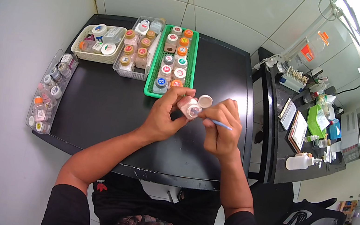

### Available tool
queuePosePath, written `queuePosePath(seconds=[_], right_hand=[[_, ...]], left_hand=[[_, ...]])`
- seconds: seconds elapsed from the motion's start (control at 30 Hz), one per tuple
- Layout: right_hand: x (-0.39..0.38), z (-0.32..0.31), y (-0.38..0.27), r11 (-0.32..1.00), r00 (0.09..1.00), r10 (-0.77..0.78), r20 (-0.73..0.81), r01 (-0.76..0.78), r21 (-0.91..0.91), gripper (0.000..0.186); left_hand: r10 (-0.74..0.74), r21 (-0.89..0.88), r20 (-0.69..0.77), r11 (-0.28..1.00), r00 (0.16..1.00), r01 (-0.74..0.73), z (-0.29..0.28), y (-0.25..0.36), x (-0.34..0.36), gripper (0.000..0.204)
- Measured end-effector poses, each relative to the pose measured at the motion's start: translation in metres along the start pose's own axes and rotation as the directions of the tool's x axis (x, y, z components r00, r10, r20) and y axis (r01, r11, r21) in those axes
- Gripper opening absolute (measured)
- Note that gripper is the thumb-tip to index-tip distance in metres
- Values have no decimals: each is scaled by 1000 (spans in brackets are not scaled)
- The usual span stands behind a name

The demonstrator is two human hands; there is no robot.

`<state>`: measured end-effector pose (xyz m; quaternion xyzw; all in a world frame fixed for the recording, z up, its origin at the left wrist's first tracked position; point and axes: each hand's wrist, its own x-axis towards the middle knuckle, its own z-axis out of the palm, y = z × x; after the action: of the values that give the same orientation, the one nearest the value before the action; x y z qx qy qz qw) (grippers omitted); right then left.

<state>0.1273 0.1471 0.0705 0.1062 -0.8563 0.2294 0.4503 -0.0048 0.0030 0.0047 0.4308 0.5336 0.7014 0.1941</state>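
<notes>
My left grip [163, 113] clasps the pink jar [185, 105], my right grip [222, 131] pinches the blue stick [222, 125]; over-tilting could cause spills.

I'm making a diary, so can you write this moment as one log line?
left hand: holds open pink bottle; right hand: holds blue stick at bottle's mouth; round cap: beside mouth; nearby: green basket
</notes>
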Motion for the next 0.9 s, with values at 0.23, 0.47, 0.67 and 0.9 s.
queuePosePath(seconds=[0.23,0.47,0.67,0.9], right_hand=[[1,7,-2,1000,1000,5,-19,-5,-3,6],[-1,3,-4,999,999,48,-11,-47,13,6],[5,3,-5,993,998,-6,69,-2,117,6],[0,0,-1,1000,1000,15,7,-15,8,6]], left_hand=[[176,333,-26,930,984,-157,-3,4,2,52],[178,336,24,925,984,-176,0,5,-1,54],[51,169,-11,984,999,-49,0,-10,-3,52],[-12,-83,8,996,1000,12,1,-7,-1,54]])
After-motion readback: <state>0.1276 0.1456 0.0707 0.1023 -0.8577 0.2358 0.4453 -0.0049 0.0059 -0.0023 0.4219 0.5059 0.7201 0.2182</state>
